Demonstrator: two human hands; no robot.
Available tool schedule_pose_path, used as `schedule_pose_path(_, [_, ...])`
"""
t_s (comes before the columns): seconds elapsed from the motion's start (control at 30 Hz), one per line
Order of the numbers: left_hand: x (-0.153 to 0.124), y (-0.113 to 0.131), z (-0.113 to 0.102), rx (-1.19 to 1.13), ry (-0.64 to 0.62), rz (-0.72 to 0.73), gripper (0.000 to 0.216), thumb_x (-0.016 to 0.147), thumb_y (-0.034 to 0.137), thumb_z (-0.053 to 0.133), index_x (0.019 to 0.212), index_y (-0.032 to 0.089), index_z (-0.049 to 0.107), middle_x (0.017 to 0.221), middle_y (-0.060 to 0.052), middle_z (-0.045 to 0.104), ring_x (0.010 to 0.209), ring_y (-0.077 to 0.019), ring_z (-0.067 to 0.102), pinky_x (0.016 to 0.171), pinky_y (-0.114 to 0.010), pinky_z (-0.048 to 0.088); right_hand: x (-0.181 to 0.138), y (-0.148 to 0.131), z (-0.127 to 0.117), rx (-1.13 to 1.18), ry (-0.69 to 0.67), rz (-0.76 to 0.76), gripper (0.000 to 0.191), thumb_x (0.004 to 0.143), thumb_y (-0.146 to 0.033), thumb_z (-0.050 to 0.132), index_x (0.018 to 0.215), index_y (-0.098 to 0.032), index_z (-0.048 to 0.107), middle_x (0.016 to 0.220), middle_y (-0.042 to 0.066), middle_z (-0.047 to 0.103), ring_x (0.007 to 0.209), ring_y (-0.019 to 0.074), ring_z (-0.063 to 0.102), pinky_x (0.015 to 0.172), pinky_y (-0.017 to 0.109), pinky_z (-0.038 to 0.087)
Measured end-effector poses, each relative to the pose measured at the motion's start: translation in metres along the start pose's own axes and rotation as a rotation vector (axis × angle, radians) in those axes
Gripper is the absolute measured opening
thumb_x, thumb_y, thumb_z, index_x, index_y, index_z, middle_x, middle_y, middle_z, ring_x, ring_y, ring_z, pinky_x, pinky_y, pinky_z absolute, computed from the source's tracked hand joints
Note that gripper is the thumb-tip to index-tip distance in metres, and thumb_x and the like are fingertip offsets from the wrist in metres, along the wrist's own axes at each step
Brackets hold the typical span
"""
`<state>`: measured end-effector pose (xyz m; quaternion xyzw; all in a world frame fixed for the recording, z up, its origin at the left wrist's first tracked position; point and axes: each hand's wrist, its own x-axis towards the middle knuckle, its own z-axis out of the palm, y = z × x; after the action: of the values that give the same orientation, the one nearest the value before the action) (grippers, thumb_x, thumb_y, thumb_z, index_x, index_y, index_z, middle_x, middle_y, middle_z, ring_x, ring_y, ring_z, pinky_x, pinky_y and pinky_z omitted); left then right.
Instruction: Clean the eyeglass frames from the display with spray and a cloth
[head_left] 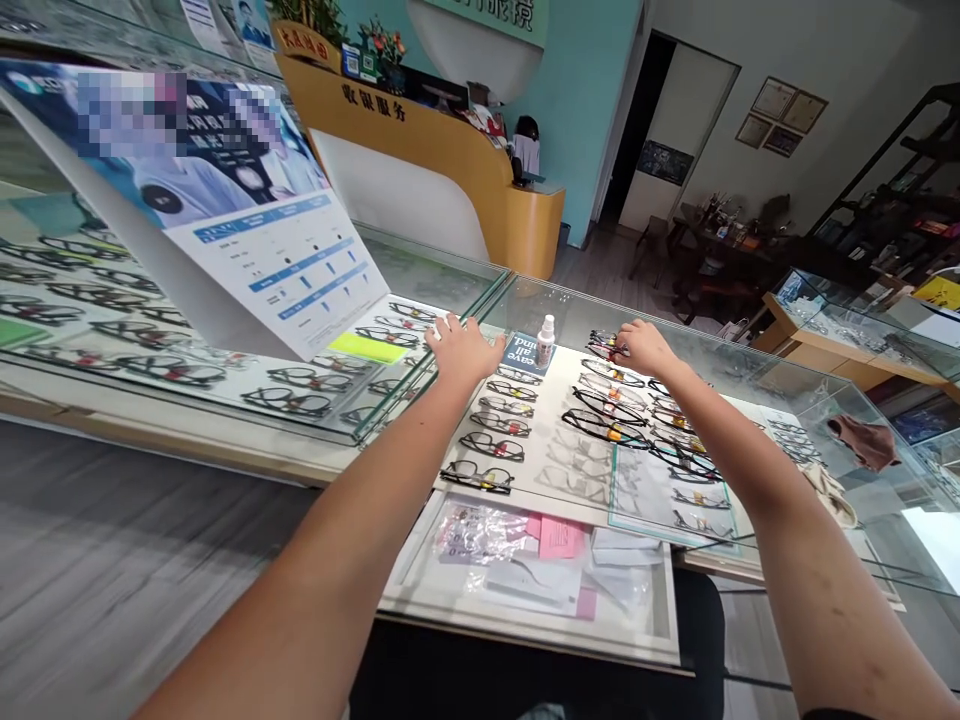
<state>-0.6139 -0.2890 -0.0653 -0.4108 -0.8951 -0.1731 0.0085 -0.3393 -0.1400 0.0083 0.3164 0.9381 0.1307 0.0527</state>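
My left hand (465, 348) rests with spread fingers on the glass edge where two display cases meet, holding nothing. My right hand (646, 348) is farther right over the case, its fingers closed at the end of a pair of eyeglasses (606, 346) at the back of a row. Toward me from it lie more eyeglasses (604, 430) with dark frames, on top of the case. A second column of eyeglasses (491, 447) runs below my left hand. Between the hands, a small white spray bottle (545, 342) stands on a blue printed card (521, 352).
A large desk calendar (285, 260) stands on the left case, above rows of displayed frames. An open drawer (667, 610) with plastic bags and papers juts out toward me. A brown cloth (864, 442) lies at the right. Behind is a curved wooden counter (420, 135).
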Motion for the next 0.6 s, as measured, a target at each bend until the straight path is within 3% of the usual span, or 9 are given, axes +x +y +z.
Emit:
schedule_pose_path(0.43, [-0.003, 0.001, -0.004, 0.004, -0.012, -0.004, 0.077, 0.099, 0.054, 0.041, 0.154, 0.002, 0.053, 0.169, -0.031, 0.039, 0.159, -0.0454, 0.032, 0.128, -0.062, 0.024, 0.005, 0.010, 0.014, 0.089, -0.049, 0.062, 0.032, 0.099, -0.035, 0.067, 0.120, -0.012, 0.073, 0.125, 0.016, 0.072, 0.122, 0.0335, 0.058, 0.097, 0.038, 0.045])
schedule_pose_path(0.6, [-0.002, 0.000, -0.003, -0.004, -0.015, -0.001, 0.078, 0.098, 0.055, 0.041, 0.153, 0.002, 0.053, 0.169, -0.031, 0.038, 0.159, -0.0462, 0.031, 0.128, -0.063, 0.024, 0.006, 0.013, 0.015, 0.116, -0.033, 0.060, 0.036, 0.096, -0.036, 0.071, 0.124, -0.012, 0.072, 0.137, 0.017, 0.064, 0.128, 0.0346, 0.051, 0.104, 0.040, 0.043])
